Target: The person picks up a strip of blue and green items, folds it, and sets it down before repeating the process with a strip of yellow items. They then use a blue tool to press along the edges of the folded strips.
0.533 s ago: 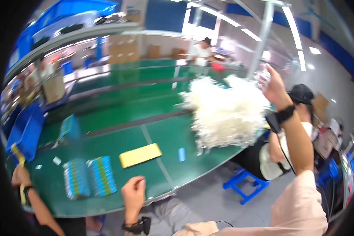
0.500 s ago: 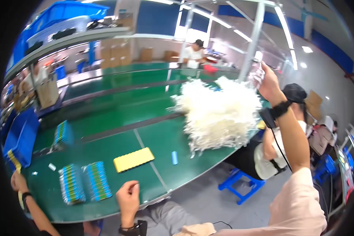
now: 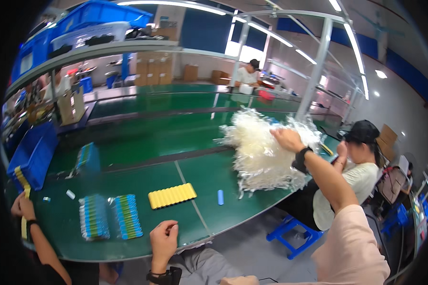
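Observation:
My right hand (image 3: 287, 139) reaches far out and rests on top of a big heap of pale, stringy plastic pieces (image 3: 261, 154) lying on the green table (image 3: 142, 142); whether its fingers grip the heap is hidden. My left hand (image 3: 163, 239) sits at the table's near edge, fingers curled loosely, holding nothing. Just beyond it lie a yellow row of cylinders (image 3: 172, 195) and a single blue cylinder (image 3: 220, 197). Two blue-green racks of cells (image 3: 110, 217) lie to the left.
A seated person in a dark cap (image 3: 361, 161) sits at the table's right end on a blue stool (image 3: 290, 232). Another person's hands (image 3: 21, 209) work at the lower left near blue bins (image 3: 31, 156). A third person stands far back. Metal frame posts rise behind.
My right hand has come down from high in the air onto the top of the plastic heap. My left hand stays at the table's edge.

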`<control>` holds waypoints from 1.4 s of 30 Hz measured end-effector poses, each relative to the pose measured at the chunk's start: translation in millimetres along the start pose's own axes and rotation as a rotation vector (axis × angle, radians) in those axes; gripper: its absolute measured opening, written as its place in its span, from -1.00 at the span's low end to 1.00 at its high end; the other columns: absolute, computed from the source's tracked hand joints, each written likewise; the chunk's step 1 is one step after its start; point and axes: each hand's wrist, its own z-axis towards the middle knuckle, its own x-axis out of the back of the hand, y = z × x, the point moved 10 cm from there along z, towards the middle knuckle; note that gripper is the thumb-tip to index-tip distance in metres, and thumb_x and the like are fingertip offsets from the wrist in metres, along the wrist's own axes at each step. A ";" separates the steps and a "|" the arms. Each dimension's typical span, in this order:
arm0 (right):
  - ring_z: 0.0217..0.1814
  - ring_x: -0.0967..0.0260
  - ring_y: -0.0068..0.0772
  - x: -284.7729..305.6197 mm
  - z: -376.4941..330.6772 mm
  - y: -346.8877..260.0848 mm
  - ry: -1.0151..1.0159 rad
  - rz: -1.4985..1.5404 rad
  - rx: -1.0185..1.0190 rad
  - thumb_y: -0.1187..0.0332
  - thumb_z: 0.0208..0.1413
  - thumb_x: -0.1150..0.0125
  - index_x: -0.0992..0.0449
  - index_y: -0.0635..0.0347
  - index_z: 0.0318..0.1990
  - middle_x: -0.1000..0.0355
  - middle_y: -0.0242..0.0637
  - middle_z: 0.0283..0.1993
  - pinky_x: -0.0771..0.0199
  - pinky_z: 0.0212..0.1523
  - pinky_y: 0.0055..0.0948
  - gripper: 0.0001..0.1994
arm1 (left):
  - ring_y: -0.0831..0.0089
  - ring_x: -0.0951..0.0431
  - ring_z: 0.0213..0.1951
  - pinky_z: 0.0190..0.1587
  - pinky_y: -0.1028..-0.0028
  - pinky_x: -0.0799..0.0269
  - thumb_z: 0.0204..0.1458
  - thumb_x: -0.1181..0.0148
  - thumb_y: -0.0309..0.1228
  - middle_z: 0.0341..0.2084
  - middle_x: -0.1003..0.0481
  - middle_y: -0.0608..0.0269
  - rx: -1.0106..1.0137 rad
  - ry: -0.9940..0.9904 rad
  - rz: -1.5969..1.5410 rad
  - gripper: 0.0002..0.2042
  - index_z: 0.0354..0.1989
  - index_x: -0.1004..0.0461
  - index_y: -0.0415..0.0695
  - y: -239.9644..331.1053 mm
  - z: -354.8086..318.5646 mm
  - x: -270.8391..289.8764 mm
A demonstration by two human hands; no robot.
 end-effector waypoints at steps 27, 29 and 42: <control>-0.05 -0.52 0.00 -69.4 -203.4 -537.6 -0.582 0.516 1.280 0.13 -0.06 -0.47 -0.59 0.23 -0.19 -0.53 -0.09 -0.14 -0.53 -0.08 -0.12 -0.61 | 0.06 -0.64 -0.19 -0.13 0.24 -0.54 0.08 -0.26 -0.44 -0.29 -0.63 0.02 -0.182 -0.018 0.109 -0.83 -0.21 -0.63 -0.26 14.6 6.4 -10.1; 0.07 -0.48 -0.01 -71.2 -224.7 -558.0 -0.547 0.386 1.436 0.13 -0.17 -0.55 -0.59 0.19 -0.13 -0.49 -0.08 0.00 -0.52 -0.01 -0.15 -0.53 | 0.06 -0.64 -0.17 -0.10 0.20 -0.55 0.05 -0.29 -0.44 -0.29 -0.63 0.00 -0.180 -0.006 0.134 -0.82 -0.21 -0.65 -0.23 13.5 5.4 -10.2; -0.08 -0.55 0.03 -85.8 -224.3 -553.6 -0.373 0.722 1.556 0.45 -0.32 -0.29 -0.60 0.27 -0.14 -0.56 -0.10 -0.16 -0.59 -0.09 -0.11 -0.58 | 0.11 -0.60 -0.14 0.01 0.21 -0.48 0.05 -0.31 -0.39 -0.26 -0.63 0.13 -0.210 -0.062 0.270 -0.82 -0.19 -0.64 -0.14 5.9 4.6 -18.3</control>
